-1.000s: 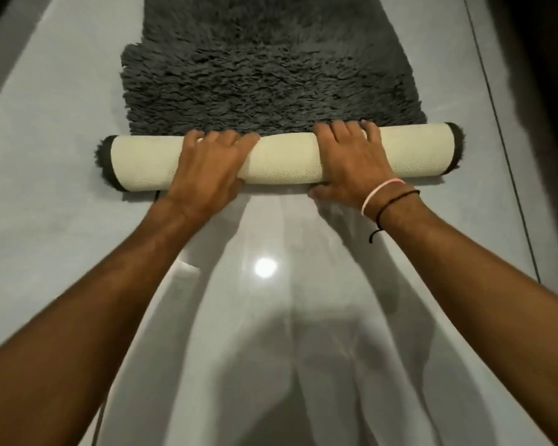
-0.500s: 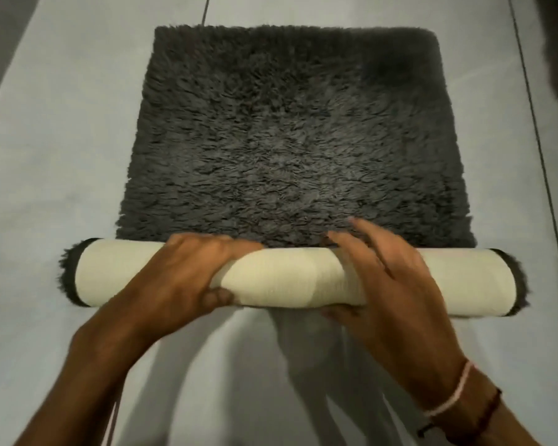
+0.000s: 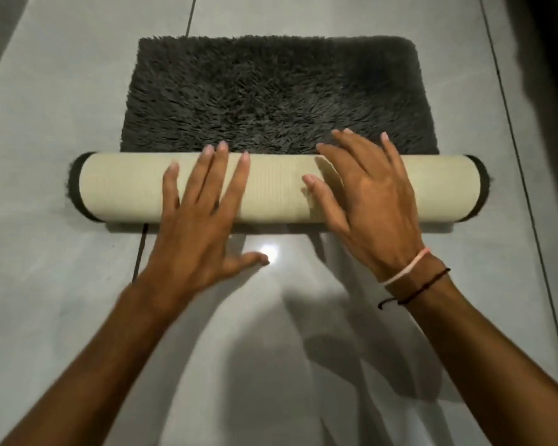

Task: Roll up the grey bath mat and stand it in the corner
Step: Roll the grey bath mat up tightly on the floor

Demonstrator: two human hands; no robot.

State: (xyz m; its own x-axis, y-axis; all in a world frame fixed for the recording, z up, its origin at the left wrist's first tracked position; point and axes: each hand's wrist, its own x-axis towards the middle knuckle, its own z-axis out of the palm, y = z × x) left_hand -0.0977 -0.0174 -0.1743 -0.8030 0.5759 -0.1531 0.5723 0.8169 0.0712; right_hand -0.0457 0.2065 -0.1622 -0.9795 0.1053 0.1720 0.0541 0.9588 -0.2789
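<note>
The grey shaggy bath mat (image 3: 271, 91) lies on the pale floor, its near part wound into a roll (image 3: 277, 188) that shows the cream backing, with dark pile at both ends. My left hand (image 3: 200, 217) rests flat on the roll left of its middle, fingers spread, thumb on the floor behind it. My right hand (image 3: 364, 194) lies flat over the roll right of its middle, fingertips reaching onto the flat pile. Neither hand grips anything.
Pale grey floor tiles (image 3: 45, 123) surround the mat, with grout lines at the far middle and along the right. A dark strip (image 3: 554, 75) runs down the right edge. A light glare (image 3: 269, 252) shines on the floor near my left thumb.
Both hands have opened from a curled hold to flat palms on the roll. The roll has grown thicker and the flat part of the mat has become shorter.
</note>
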